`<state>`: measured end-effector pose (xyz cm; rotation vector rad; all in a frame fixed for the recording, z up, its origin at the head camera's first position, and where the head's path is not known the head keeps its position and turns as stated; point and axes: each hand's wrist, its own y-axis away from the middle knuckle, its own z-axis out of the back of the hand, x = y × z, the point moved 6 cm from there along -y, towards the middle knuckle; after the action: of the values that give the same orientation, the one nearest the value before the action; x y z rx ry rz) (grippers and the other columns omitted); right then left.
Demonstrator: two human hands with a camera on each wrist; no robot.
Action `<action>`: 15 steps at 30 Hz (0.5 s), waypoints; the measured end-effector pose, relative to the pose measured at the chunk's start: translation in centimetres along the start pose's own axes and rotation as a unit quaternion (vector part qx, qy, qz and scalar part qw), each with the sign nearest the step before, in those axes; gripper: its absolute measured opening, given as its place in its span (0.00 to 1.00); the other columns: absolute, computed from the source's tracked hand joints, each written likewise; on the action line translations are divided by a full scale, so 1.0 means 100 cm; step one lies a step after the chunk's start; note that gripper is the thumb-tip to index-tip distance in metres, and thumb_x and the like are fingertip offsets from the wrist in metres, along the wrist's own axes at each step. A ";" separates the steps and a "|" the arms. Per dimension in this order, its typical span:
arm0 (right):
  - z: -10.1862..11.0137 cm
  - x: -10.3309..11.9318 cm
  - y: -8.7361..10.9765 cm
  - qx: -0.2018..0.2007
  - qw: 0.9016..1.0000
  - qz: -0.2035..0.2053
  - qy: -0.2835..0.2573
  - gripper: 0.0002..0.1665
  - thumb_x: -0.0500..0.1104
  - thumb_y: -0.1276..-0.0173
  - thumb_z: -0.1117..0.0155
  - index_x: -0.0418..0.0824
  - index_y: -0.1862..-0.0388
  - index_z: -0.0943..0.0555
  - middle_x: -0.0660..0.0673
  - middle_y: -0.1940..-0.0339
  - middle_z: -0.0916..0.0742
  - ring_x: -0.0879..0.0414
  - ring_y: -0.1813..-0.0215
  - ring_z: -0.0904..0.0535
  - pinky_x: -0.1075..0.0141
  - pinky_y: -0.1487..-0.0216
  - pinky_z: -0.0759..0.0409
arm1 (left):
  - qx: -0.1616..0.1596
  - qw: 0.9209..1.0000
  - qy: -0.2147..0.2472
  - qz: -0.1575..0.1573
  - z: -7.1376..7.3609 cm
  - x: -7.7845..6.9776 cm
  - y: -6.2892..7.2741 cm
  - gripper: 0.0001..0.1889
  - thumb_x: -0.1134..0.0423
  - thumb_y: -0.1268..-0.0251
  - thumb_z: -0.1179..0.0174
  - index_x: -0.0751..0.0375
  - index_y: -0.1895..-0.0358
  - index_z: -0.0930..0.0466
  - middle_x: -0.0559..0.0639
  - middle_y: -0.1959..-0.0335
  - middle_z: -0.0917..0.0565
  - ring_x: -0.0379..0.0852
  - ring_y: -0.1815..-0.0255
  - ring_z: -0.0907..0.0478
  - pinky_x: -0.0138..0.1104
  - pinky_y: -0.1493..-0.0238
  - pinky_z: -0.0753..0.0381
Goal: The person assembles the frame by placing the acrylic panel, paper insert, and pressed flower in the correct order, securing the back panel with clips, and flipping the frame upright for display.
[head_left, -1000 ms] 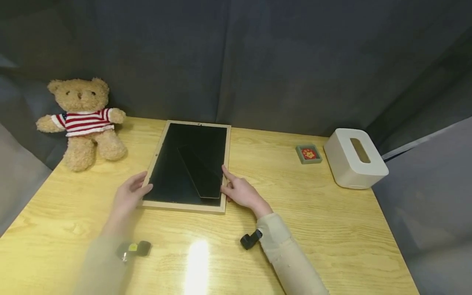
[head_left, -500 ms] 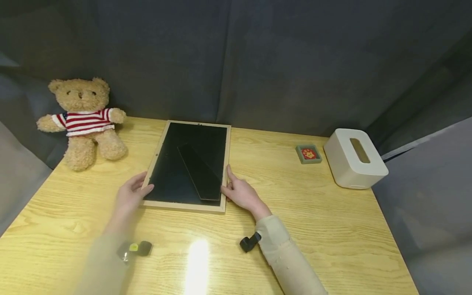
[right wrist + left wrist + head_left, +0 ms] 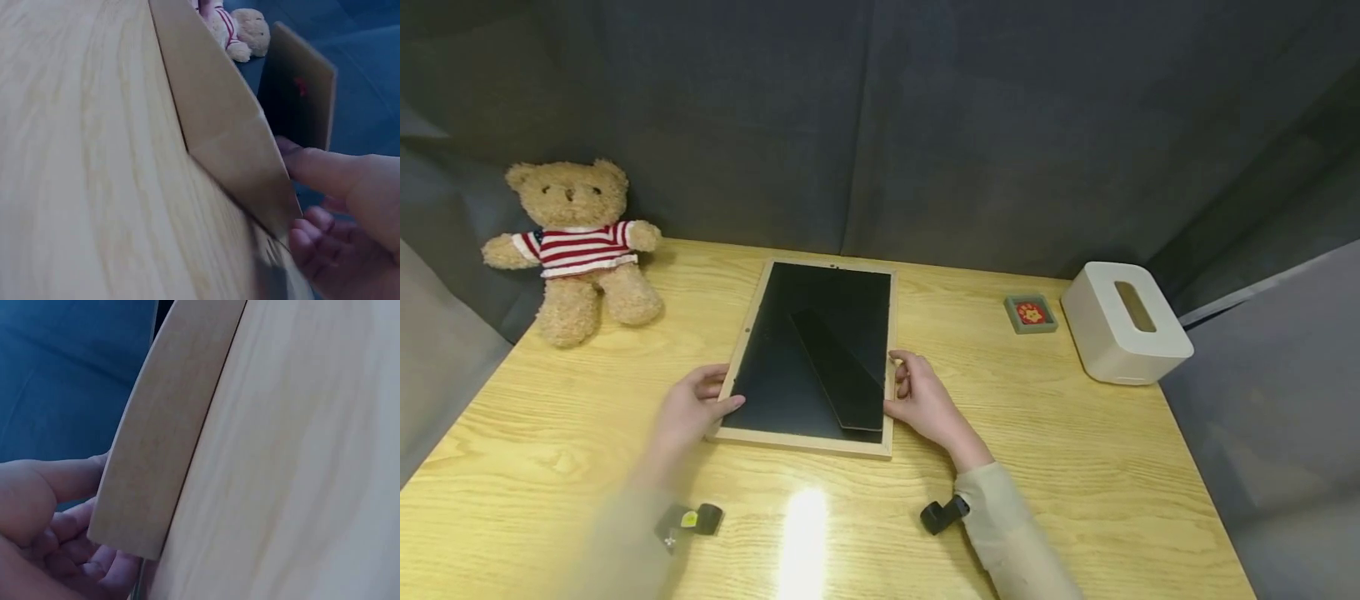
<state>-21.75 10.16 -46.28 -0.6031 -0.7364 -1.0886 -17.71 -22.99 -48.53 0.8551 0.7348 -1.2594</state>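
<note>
A picture frame [image 3: 812, 446] with a light wood border lies face down on the table, black back up. Its black stand leg [image 3: 842, 375] slants across the back, and in the right wrist view that leg [image 3: 300, 87] is raised off it. My left hand [image 3: 692, 408] holds the left side near the front corner, thumb over the border and fingers along the outer edge. Opposite it, my right hand [image 3: 928, 404] holds the right side, its thumb at the border and its fingers bent beside the edge. The frame's front face is hidden.
A teddy bear [image 3: 583, 246] in a striped shirt sits at the back left. Toward the back right are a small green square tray [image 3: 1030, 314] with a red centre and a white tissue box [image 3: 1127, 321]. A dark curtain [image 3: 985, 125] hangs behind the table [image 3: 1037, 450].
The picture frame has slid right and a little toward me, both hands going along with it. My right index finger, earlier stretched along the edge, is now more bent.
</note>
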 end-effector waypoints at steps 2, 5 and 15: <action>0.007 0.000 0.003 -0.018 1.000 0.008 0.015 0.41 0.27 0.51 0.30 0.31 0.36 0.34 0.41 0.60 0.24 0.52 0.64 0.29 0.65 0.64 0.27 | 0.004 1.000 0.010 -0.001 -0.007 -0.005 0.002 0.32 0.60 0.44 0.30 0.64 0.36 0.31 0.63 0.44 0.23 0.57 0.49 0.23 0.34 0.59 0.18; 0.015 0.000 0.007 -0.049 0.998 0.006 0.038 0.37 0.26 0.49 0.30 0.32 0.39 0.31 0.44 0.64 0.21 0.55 0.66 0.27 0.66 0.66 0.26 | -0.001 1.000 0.017 -0.001 -0.015 -0.011 0.004 0.32 0.62 0.45 0.29 0.65 0.37 0.32 0.62 0.44 0.24 0.56 0.50 0.24 0.33 0.59 0.19; 0.019 -0.003 0.009 -0.099 0.994 -0.005 0.051 0.31 0.27 0.46 0.30 0.32 0.42 0.28 0.46 0.68 0.16 0.59 0.70 0.24 0.68 0.69 0.22 | -0.015 0.999 0.033 -0.002 -0.018 -0.015 0.007 0.32 0.63 0.46 0.29 0.67 0.38 0.32 0.63 0.46 0.23 0.55 0.51 0.25 0.27 0.59 0.24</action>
<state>-21.45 12.02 -45.37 -0.7077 -0.5476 -1.2014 -17.30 -20.63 -48.04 0.8740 0.8057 -1.2253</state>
